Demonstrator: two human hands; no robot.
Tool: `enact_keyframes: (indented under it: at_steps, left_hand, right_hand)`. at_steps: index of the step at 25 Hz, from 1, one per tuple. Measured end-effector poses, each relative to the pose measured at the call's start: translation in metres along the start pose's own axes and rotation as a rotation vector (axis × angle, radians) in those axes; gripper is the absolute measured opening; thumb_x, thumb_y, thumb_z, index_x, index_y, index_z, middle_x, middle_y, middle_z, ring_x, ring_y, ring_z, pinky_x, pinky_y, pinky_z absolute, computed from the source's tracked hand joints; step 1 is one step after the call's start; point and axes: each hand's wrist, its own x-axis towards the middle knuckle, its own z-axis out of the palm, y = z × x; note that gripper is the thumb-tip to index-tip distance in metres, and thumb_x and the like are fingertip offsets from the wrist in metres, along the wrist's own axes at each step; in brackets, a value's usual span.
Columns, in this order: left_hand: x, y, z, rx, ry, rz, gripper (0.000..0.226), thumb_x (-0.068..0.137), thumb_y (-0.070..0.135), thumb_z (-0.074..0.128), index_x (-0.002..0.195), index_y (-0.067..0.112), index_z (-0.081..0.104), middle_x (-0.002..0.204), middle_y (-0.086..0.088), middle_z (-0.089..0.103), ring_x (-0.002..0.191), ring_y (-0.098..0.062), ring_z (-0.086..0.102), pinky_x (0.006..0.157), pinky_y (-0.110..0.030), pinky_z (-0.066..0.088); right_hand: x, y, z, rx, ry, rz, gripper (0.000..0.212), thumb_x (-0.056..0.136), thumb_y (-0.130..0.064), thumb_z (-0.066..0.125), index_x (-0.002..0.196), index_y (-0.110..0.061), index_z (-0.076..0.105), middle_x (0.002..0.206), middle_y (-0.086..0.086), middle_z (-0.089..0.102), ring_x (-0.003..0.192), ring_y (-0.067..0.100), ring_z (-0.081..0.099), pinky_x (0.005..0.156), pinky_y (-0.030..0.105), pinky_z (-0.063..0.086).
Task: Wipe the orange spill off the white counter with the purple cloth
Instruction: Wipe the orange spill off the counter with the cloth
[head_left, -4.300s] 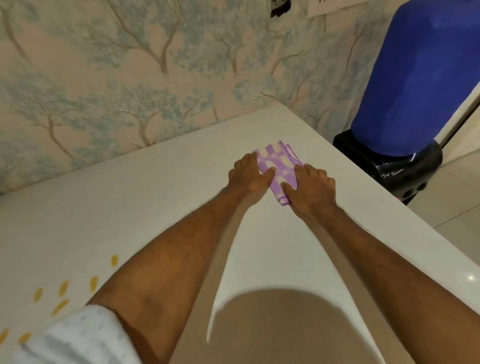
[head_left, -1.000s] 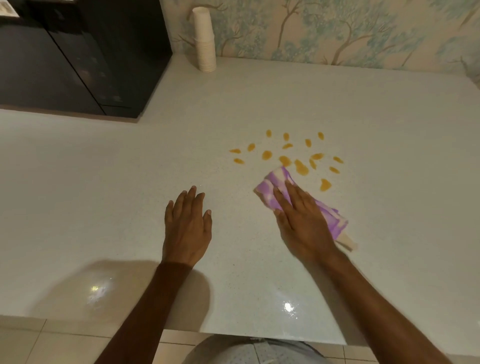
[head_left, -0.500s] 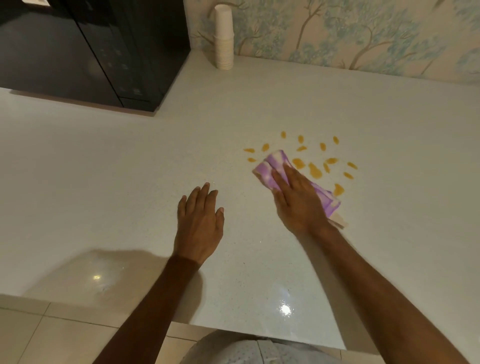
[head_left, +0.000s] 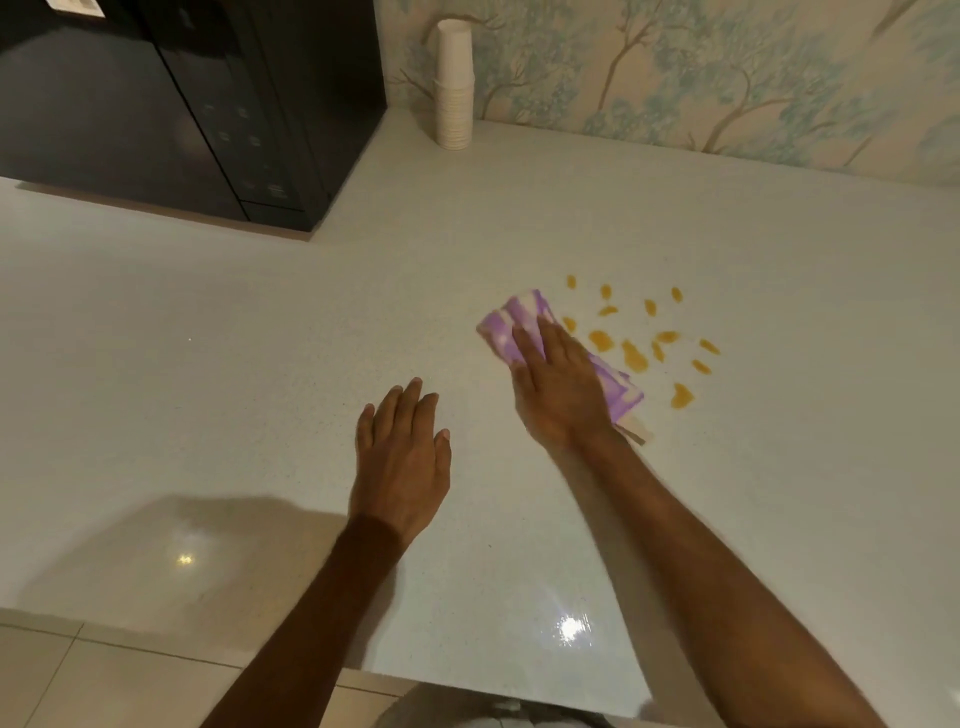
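Note:
Several orange drops of the spill (head_left: 635, 356) are scattered on the white counter (head_left: 779, 260), right of centre. A folded purple-and-white cloth (head_left: 511, 321) lies at the left edge of the drops. My right hand (head_left: 558, 387) presses flat on the cloth with fingers extended, covering its middle; both cloth ends stick out. My left hand (head_left: 400, 457) rests flat on the bare counter, fingers together, holding nothing, a hand's width left of the cloth.
A black appliance (head_left: 171, 104) stands at the back left of the counter. A stack of paper cups (head_left: 453, 85) stands by the tree-patterned wall (head_left: 727, 73). The counter's near edge runs along the bottom, with floor tiles (head_left: 78, 675) beyond it.
My right hand has slid the cloth to the left across the spill's left side, and the drops there are gone. My left hand has stayed flat on the counter.

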Motion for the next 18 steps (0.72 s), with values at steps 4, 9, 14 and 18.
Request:
enact_keyframes:
  at_steps: [4, 9, 14, 18]
  left_hand:
    - [0.004, 0.001, 0.001, 0.002, -0.012, -0.017, 0.051, 0.103, 0.035, 0.038, 0.148, 0.013, 0.046, 0.162, -0.011, 0.038, 0.15, -0.031, 0.034, 0.123, -0.055, 0.025]
    - [0.007, 0.0, 0.002, -0.01, -0.04, -0.008, 0.051, 0.103, 0.034, 0.04, 0.149, 0.014, 0.045, 0.164, -0.009, 0.034, 0.151, -0.03, 0.031, 0.123, -0.055, 0.022]
    - [0.007, 0.002, 0.002, -0.015, -0.038, -0.007, 0.051, 0.103, 0.034, 0.039, 0.149, 0.013, 0.044, 0.164, -0.011, 0.033, 0.152, -0.031, 0.03, 0.123, -0.056, 0.021]
    - [0.015, 0.008, 0.002, -0.016, -0.018, 0.015, 0.051, 0.102, 0.036, 0.044, 0.146, 0.012, 0.047, 0.162, -0.013, 0.037, 0.15, -0.035, 0.033, 0.119, -0.061, 0.025]
  right_hand:
    - [0.028, -0.03, 0.031, -0.071, -0.117, -0.239, 0.058, 0.111, -0.04, 0.027, 0.166, -0.024, 0.027, 0.174, 0.015, 0.022, 0.162, 0.033, 0.021, 0.133, 0.048, 0.019]
    - [0.072, 0.051, -0.001, -0.079, -0.012, 0.115, 0.057, 0.111, -0.031, 0.036, 0.166, -0.017, 0.027, 0.171, 0.023, 0.024, 0.156, 0.041, 0.03, 0.13, 0.045, 0.019]
    - [0.043, 0.045, -0.006, 0.018, 0.142, 0.168, 0.057, 0.109, -0.025, 0.041, 0.163, -0.009, 0.032, 0.168, 0.026, 0.03, 0.153, 0.045, 0.035, 0.127, 0.047, 0.029]
    - [-0.048, -0.005, 0.019, 0.027, 0.069, -0.061, 0.056, 0.112, -0.033, 0.035, 0.165, -0.017, 0.03, 0.173, 0.015, 0.026, 0.16, 0.033, 0.028, 0.131, 0.046, 0.027]
